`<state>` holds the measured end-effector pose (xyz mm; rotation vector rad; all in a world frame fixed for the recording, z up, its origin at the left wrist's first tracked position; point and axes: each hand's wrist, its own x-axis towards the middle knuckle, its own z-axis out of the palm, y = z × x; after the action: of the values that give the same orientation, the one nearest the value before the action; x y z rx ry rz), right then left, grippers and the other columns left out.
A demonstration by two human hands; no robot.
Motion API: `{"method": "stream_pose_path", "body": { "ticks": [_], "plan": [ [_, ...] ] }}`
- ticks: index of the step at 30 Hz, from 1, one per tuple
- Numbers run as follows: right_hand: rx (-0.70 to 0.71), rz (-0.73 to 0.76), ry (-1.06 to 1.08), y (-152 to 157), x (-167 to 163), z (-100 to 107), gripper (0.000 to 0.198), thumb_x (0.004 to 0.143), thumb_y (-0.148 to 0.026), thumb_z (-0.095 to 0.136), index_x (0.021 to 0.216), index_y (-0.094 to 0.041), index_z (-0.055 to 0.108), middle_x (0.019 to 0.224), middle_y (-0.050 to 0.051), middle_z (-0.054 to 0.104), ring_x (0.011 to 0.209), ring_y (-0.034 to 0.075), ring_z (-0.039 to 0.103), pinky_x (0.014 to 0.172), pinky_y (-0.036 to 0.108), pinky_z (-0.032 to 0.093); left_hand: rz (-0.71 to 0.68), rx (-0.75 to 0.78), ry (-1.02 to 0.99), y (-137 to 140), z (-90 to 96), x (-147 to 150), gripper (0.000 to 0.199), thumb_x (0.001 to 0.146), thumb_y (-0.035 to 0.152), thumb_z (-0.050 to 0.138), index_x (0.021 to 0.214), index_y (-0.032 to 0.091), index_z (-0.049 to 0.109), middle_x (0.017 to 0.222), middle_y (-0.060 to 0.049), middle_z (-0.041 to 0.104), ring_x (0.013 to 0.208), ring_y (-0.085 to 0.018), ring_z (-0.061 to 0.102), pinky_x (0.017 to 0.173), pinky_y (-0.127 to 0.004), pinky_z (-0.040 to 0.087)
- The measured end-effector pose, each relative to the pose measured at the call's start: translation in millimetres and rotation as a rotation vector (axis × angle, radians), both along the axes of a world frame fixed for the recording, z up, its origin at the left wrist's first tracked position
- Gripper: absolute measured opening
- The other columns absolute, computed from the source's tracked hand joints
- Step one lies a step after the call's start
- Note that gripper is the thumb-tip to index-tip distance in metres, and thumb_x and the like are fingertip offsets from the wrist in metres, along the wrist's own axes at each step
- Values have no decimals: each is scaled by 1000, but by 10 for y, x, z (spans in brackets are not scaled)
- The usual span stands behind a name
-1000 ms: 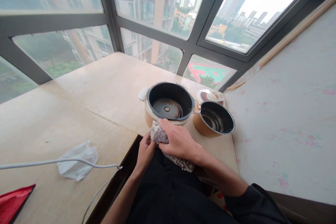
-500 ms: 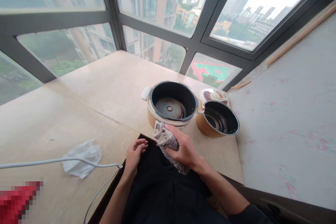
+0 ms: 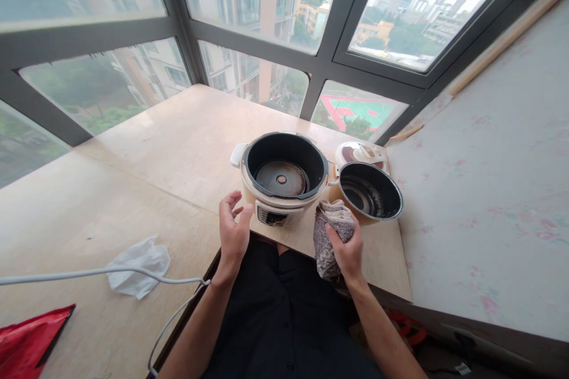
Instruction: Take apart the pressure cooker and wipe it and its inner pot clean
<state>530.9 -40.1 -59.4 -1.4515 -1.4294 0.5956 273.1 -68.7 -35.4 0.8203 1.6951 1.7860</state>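
An electric pressure cooker (image 3: 253, 186) stands lidless on the wooden surface, its dark inside showing a round heating plate. Its control panel faces me. My right hand (image 3: 349, 249) grips a bunched grey-brown cloth (image 3: 328, 237) in front of the gap between the cooker and the inner pot (image 3: 355, 204). That pot stands at the cooker's right, dark inside and gold outside. Beside the cooker's front left, my left hand (image 3: 235, 228) is raised with fingers apart and nothing in it. Whether its fingertips touch the cooker, I cannot tell.
The cooker's lid (image 3: 362, 154) lies behind the inner pot, near the papered wall (image 3: 480, 207). On the left are a crumpled white plastic sheet (image 3: 140, 266), a white cable (image 3: 89, 277) and a red packet (image 3: 35, 337). Windows border the wooden surface (image 3: 178, 148) at the back.
My right hand has moved right with the cloth, away from the cooker's front panel. My left hand has risen towards the cooker's left side and its fingers have opened.
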Motion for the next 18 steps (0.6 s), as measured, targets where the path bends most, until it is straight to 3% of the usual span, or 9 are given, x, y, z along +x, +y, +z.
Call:
{"method": "stream_pose_path", "body": {
  "ticks": [2,4,7,11,13,18],
  "plan": [
    [39,-56,68,14,-120,-15,65,85,-42,70,140,-14,49,134,19,59,122,31,60,107,52,47,-1,-28,73,147,65,61,60,84,39,68,137,18,48,150,-16,46,141,-29,43,115,-43,38],
    [160,-18,84,9,-311,-22,66,89,-40,65,145,-16,42,141,20,53,129,31,55,110,53,44,-4,-56,108,314,98,118,72,84,40,68,146,17,40,158,-17,36,148,-29,33,122,-44,28],
    [382,68,-38,-16,-616,-75,66,91,-34,61,150,-18,33,149,23,41,143,34,40,116,59,34,23,-63,146,554,101,178,83,82,37,69,152,13,33,161,-19,29,153,-31,23,126,-45,17],
    [531,61,-164,57,-789,-225,64,92,-29,58,149,-19,30,147,25,39,143,36,38,112,62,37,68,-59,226,739,85,191,89,74,22,66,155,11,31,164,-19,25,155,-32,17,128,-45,12],
    [499,-20,-135,191,-748,-291,62,93,-32,55,148,-17,30,146,26,39,143,36,38,113,63,35,68,-64,257,767,89,178,91,71,17,64,156,9,31,163,-19,25,155,-32,18,128,-44,12],
    [216,-192,178,709,-507,-392,62,89,-37,53,144,-15,36,143,22,46,136,28,46,115,55,33,80,-73,318,769,122,161,90,68,16,62,154,4,37,164,-20,26,155,-30,17,128,-41,11]
  ]
}}
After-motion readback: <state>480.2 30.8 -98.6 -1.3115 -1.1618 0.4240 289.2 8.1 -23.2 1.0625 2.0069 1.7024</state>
